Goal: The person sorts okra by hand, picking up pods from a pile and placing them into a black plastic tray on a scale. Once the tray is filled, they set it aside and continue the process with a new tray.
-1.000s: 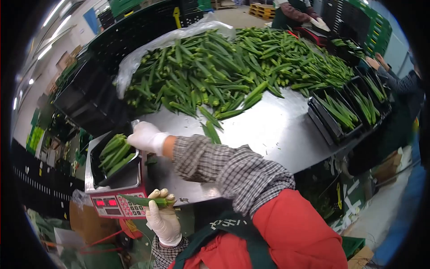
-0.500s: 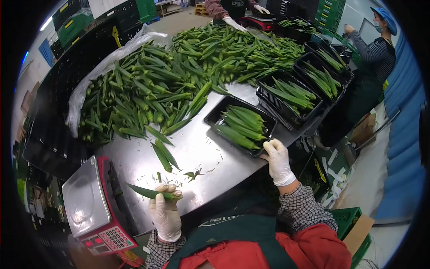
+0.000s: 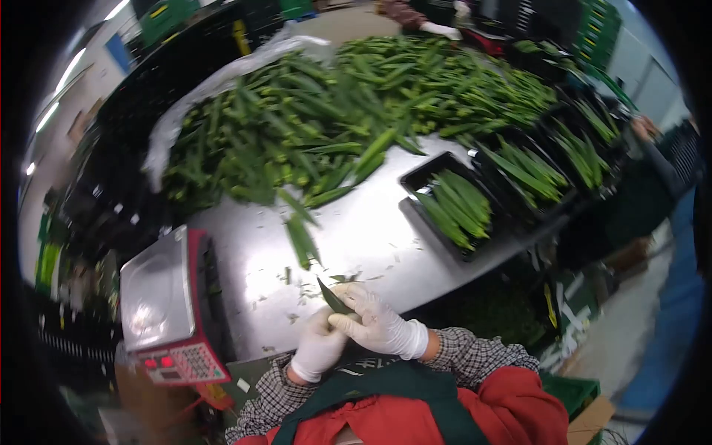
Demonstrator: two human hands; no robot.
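Both my gloved hands meet at the table's near edge around a single green okra pod point(image 3: 333, 298), its pointed tip showing above the fingers. My left hand point(image 3: 319, 345) is closed on the pod's lower end, which is mostly hidden. My right hand point(image 3: 377, 323) pinches the same pod from the right side. Two loose okra pods point(image 3: 300, 241) lie just beyond the hands, with small trimmings scattered on the metal. A black tray point(image 3: 425, 172) holding several okra pods stands to the right, apart from my hands.
A large okra heap point(image 3: 289, 126) covers the back of the metal table point(image 3: 363, 215). At the left stands a red scale point(image 3: 159, 297). More filled black trays point(image 3: 530, 167) line the right side. Co-workers' hands point(image 3: 440, 30) show at the back and the right edge.
My right hand has let go of the black tray and come left to the okra pod in my left hand. The view has also shifted, and the pod now points more upward.
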